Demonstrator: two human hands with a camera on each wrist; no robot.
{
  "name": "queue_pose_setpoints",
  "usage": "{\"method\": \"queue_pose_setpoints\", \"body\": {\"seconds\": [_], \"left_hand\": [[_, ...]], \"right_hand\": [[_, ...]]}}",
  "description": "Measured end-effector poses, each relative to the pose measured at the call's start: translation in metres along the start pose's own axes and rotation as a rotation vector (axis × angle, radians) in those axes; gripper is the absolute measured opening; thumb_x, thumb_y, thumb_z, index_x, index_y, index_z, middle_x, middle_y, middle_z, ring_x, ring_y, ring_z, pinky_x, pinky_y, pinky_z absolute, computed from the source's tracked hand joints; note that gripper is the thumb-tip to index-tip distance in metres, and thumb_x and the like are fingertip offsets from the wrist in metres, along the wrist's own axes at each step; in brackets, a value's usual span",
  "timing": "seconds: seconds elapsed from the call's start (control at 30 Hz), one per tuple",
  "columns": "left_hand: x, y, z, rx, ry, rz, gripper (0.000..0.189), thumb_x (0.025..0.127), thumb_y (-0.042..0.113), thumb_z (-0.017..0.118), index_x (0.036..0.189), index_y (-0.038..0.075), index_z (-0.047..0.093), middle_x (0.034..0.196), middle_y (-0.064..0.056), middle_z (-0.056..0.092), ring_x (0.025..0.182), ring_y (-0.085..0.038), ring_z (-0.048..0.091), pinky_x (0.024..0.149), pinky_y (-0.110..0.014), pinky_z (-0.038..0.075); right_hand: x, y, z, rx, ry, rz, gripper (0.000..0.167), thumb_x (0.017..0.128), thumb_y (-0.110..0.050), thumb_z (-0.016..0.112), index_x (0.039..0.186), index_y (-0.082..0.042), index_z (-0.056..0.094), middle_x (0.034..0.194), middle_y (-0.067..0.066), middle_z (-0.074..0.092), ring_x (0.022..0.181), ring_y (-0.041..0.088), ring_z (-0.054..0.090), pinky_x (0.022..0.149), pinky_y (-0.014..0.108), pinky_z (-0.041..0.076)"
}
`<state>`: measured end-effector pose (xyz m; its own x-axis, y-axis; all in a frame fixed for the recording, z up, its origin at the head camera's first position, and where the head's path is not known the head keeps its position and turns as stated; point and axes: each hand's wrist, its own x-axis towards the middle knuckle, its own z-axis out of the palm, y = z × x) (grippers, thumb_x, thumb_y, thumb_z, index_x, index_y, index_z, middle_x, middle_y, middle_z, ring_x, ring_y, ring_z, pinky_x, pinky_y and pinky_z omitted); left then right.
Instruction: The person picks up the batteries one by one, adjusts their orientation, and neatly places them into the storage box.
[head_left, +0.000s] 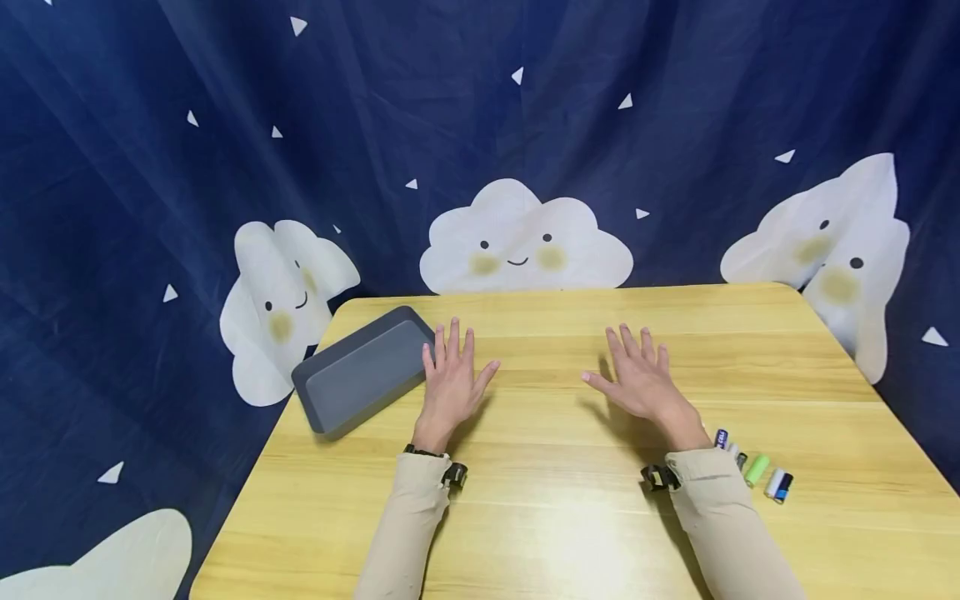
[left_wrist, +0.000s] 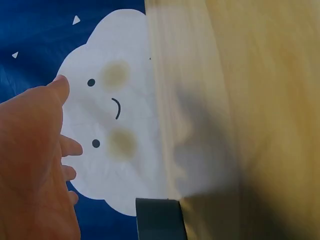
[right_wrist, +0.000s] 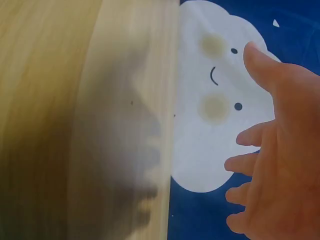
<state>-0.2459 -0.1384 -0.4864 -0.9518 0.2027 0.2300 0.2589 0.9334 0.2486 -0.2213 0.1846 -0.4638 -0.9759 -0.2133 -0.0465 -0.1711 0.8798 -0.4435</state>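
My left hand (head_left: pixel 452 387) is held out over the table with its fingers spread and nothing in it. Its fingertips overlap the right end of a dark grey rectangular tray (head_left: pixel 367 375) in the head view; a corner of that tray (left_wrist: pixel 160 219) also shows at the bottom of the left wrist view. My right hand (head_left: pixel 641 383) reaches out palm down, fingers spread, holding nothing, and casts a shadow on the wood. Near the right wrist lie several batteries: a purple one (head_left: pixel 721 439), a green one (head_left: pixel 757 470) and a blue-and-black one (head_left: pixel 783 487), some partly hidden by the sleeve.
The light wooden table (head_left: pixel 540 517) reaches back to a dark blue curtain (head_left: pixel 465 100) printed with white clouds and small triangles. Black straps with small devices sit on both wrists. The tray stands at the table's left edge.
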Motion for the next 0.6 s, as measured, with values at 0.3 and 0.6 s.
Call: {"method": "queue_pose_setpoints", "body": {"seconds": [0.3,0.6], "left_hand": [[-0.014,-0.03,-0.026,-0.066,0.001,-0.039,0.086,0.105,0.061,0.043,0.162,0.0,0.027,0.175,-0.02,0.007,0.162,-0.043,0.002,0.126,-0.072,0.006],[-0.048,-0.079,-0.058,-0.172,-0.013,-0.209,0.095,0.103,0.064,0.046,0.165,-0.001,0.015,0.175,-0.017,-0.01,0.162,-0.041,-0.01,0.127,-0.07,-0.003]], "right_hand": [[0.02,-0.025,-0.002,0.146,0.029,-0.123,0.097,0.101,-0.059,0.056,0.166,-0.003,0.011,0.172,0.026,0.011,0.158,0.053,0.004,0.128,0.069,0.003],[0.046,-0.062,0.018,0.338,-0.046,-0.245,0.093,0.101,-0.054,0.059,0.165,-0.002,0.017,0.17,0.024,0.023,0.159,0.043,0.021,0.13,0.058,0.019]]}}
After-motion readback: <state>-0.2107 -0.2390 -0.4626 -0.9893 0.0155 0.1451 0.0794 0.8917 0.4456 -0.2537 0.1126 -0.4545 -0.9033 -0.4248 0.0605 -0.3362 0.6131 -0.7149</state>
